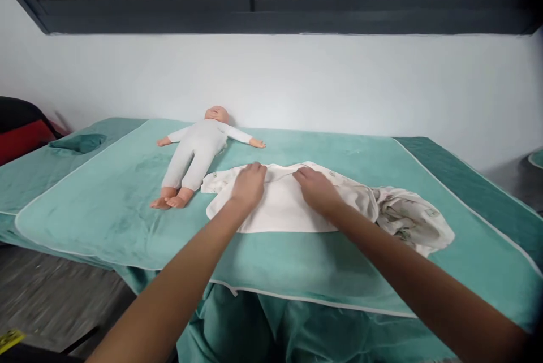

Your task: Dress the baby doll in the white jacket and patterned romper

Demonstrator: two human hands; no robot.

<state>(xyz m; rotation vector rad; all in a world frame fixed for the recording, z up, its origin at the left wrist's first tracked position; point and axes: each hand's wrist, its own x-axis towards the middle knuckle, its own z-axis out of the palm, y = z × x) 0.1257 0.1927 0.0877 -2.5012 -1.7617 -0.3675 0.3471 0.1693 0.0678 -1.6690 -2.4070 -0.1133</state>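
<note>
A white baby garment (288, 213) with a small print lies spread on the green bed cover, its plain side up in the middle. What looks like a sleeve reaches out at its left end, and its right end is bunched into loose folds. My left hand (250, 185) is closed on the upper part of the cloth, left of centre. A short way to the right, my right hand (317, 189) grips the same upper part with its fingers curled. The fingertips of both hands are partly hidden. Behind and left lies a baby doll (198, 142) in a white suit, face up, arms spread, touched by neither hand.
The bed carries a light green cover (106, 199) with white piping over a darker green one (428, 154). A white wall (297, 80) rises behind it, below a dark window frame (254, 15). A black and red object (25, 131) stands at the left edge.
</note>
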